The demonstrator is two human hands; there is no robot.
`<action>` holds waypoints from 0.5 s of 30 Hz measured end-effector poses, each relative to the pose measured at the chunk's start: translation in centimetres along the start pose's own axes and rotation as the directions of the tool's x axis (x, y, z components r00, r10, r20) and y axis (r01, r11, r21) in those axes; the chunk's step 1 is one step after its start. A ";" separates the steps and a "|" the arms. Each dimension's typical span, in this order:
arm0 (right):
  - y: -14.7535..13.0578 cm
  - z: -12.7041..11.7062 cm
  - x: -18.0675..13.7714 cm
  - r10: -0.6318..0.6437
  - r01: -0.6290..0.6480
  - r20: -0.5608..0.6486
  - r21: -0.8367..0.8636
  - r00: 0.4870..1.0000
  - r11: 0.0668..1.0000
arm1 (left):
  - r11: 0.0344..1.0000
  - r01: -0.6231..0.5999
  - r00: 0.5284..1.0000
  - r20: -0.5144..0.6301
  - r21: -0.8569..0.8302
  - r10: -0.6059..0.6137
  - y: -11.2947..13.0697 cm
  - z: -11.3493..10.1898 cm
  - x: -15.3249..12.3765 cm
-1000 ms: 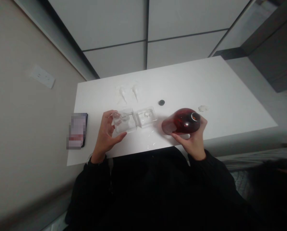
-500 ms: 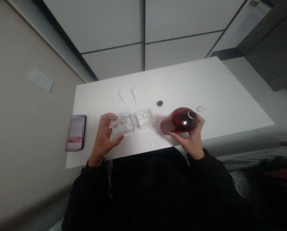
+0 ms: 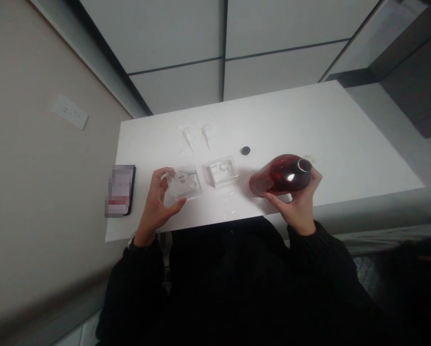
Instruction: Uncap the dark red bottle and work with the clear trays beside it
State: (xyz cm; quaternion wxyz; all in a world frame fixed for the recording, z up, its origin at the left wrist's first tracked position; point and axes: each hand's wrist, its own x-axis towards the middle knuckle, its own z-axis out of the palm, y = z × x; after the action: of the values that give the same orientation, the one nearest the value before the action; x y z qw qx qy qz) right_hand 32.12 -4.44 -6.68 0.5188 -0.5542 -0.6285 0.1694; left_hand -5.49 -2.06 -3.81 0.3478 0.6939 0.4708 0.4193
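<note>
My right hand [image 3: 297, 204] grips a round dark-red glass bottle [image 3: 281, 175], tilted with its open neck pointing up and to the right, above the white table [image 3: 345, 144]. My left hand [image 3: 158, 202] holds a clear square glass container [image 3: 184, 181] at the table's left front, thumb below and fingers at its far left corner. A second clear square container [image 3: 222, 170] stands apart just to its right, between my two hands.
A small black cap [image 3: 245, 151] lies behind the bottle. Two small white funnel-like pieces [image 3: 196, 136] lie further back on the table. A phone [image 3: 120, 190] rests at the left edge. A beige wall with a socket [image 3: 70, 111] runs along the left.
The bottle has swung in my right hand, its neck now further right and higher. The left container has been drawn slightly away from the second one.
</note>
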 end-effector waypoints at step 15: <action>-0.3 0.0 -0.1 0.008 -0.008 -0.019 -0.018 1.000 1.000 | 0.998 0.058 0.998 0.016 0.004 -0.058 -0.1 -0.4 0.4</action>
State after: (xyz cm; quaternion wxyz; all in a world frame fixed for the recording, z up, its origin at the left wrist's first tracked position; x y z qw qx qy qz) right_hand 31.95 -4.62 -6.52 0.5192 -0.5629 -0.6228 0.1604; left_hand -5.80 -1.62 -3.69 0.3624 0.6840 0.4885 0.4027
